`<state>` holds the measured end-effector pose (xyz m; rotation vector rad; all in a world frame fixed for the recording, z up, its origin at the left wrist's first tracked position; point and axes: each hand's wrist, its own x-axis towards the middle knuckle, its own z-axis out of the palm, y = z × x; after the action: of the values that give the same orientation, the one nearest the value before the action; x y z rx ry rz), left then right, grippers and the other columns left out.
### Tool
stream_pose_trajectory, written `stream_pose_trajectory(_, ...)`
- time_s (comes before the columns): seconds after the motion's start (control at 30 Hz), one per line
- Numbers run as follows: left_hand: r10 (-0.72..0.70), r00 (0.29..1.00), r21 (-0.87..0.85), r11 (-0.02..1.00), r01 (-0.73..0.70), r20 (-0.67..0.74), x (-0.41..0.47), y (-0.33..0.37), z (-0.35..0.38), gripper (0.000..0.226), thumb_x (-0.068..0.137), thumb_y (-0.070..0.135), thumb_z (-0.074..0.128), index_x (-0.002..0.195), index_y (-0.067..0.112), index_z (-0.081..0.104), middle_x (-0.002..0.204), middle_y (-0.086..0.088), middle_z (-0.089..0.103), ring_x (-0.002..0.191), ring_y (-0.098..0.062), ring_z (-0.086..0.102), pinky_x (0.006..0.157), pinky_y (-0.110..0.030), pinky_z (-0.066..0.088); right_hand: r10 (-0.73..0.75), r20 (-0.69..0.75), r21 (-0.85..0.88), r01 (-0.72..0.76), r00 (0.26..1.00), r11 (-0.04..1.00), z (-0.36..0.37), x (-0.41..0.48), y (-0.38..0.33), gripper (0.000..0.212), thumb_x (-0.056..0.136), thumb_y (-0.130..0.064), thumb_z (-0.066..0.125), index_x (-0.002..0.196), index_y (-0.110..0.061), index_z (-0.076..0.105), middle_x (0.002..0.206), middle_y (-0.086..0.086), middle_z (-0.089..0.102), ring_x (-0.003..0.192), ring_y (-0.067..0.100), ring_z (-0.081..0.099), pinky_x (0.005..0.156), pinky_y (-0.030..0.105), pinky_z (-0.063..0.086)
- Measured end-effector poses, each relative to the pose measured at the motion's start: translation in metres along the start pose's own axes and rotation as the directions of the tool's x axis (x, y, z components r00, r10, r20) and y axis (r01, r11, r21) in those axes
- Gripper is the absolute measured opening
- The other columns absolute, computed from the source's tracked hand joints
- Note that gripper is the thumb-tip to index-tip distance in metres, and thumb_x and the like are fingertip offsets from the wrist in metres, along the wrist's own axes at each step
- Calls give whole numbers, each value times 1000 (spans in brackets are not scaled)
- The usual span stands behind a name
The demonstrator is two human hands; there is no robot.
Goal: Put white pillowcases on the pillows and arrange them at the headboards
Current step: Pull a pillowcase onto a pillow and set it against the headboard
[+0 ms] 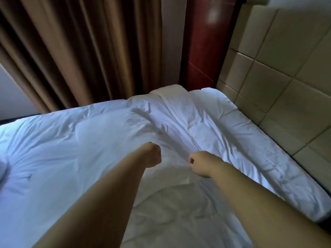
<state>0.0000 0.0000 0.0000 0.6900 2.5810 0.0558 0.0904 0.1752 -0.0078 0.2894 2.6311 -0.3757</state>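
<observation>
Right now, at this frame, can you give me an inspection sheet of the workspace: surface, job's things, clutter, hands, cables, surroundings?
Surface: bed covered in wrinkled white bedding.
Job's things: white fabric is pulled up into a ridge mid-bed; I cannot tell whether it is a pillowcase or a duvet. A cream corner, possibly a pillow, lies at the far edge.
Clutter: nothing seen.
Hands: left hand and right hand are both fisted and grip the white fabric.
Cables: nothing seen.
Surroundings: padded headboard on the right, brown curtain behind, dark red wood panel between them.
</observation>
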Motion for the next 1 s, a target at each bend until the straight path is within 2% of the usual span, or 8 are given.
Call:
stream_pose_trajectory(0.13, 58, 998, -13, 998, -57, 34, 57, 32, 12, 25, 90, 16, 54, 112, 16, 66, 128, -7, 52, 117, -26, 52, 96, -31, 43, 9, 87, -3, -9, 996, 1000, 8, 49, 42, 20, 92, -27, 44, 104, -17, 56, 110, 6, 58, 97, 28, 57, 76, 36, 46)
stream_pose_trajectory(0.23, 128, 987, 102, 985, -138, 97, 104, 56, 32, 28, 86, 15, 61, 113, 24, 62, 131, -2, 49, 124, -24, 47, 96, -34, 43, 11, 133, 16, -13, 991, 1000, 23, 89, 69, 19, 91, -28, 45, 104, -18, 55, 110, 6, 58, 96, 28, 57, 73, 33, 45)
stream_pose_trajectory(0.43, 117, 967, 351, 916, -192, 225, 165, 70, 83, 84, 71, 55, 75, 142, 34, 35, 144, 5, 40, 134, -18, 37, 105, -40, 35, -40, 201, 66, 27, 979, 997, 54, 151, 78, 29, 94, -25, 40, 115, -10, 54, 121, 15, 57, 106, 33, 57, 82, 38, 45)
stream_pose_trajectory(0.5, 70, 969, 371, 916, -156, 235, 175, 61, 99, 89, 66, 59, 76, 141, 36, 34, 144, 8, 39, 134, -16, 35, 105, -39, 32, -55, 230, 58, 43, 972, 997, 67, 163, 75, 33, 93, -25, 42, 120, -9, 53, 127, 16, 54, 114, 36, 54, 90, 40, 45)
stream_pose_trajectory(0.6, 61, 976, 351, 927, -133, 207, 181, 45, 114, 77, 65, 59, 74, 133, 41, 42, 140, 12, 42, 132, -13, 37, 101, -35, 29, -79, 292, 38, 71, 953, 997, 80, 173, 72, 44, 91, -37, 51, 126, -11, 51, 133, 15, 51, 124, 35, 49, 99, 42, 40)
stream_pose_trajectory(0.7, 94, 980, 312, 939, -145, 175, 181, 38, 121, 55, 78, 51, 64, 129, 37, 50, 137, 8, 45, 131, -16, 39, 102, -36, 28, -91, 353, 37, 83, 931, 996, 90, 180, 70, 51, 89, -42, 56, 130, -13, 50, 135, 13, 53, 126, 32, 50, 102, 39, 40)
stream_pose_trajectory(0.9, 128, 982, 285, 944, -164, 142, 183, 26, 115, 34, 92, 43, 49, 123, 35, 59, 136, 14, 50, 132, -12, 39, 99, -34, 30, -21, 318, 69, -1, 948, 998, 96, 180, 54, 33, 94, -17, 47, 126, -10, 51, 133, 15, 55, 124, 33, 52, 102, 38, 41)
stream_pose_trajectory(1.0, 70, 986, 227, 968, -103, 150, 181, 27, 105, 36, 94, 42, 47, 125, 31, 60, 136, 10, 53, 132, -13, 43, 101, -30, 30, -21, 345, 48, 5, 938, 999, 91, 175, 47, 34, 96, -18, 46, 128, -8, 50, 136, 16, 52, 126, 32, 50, 95, 18, 44)
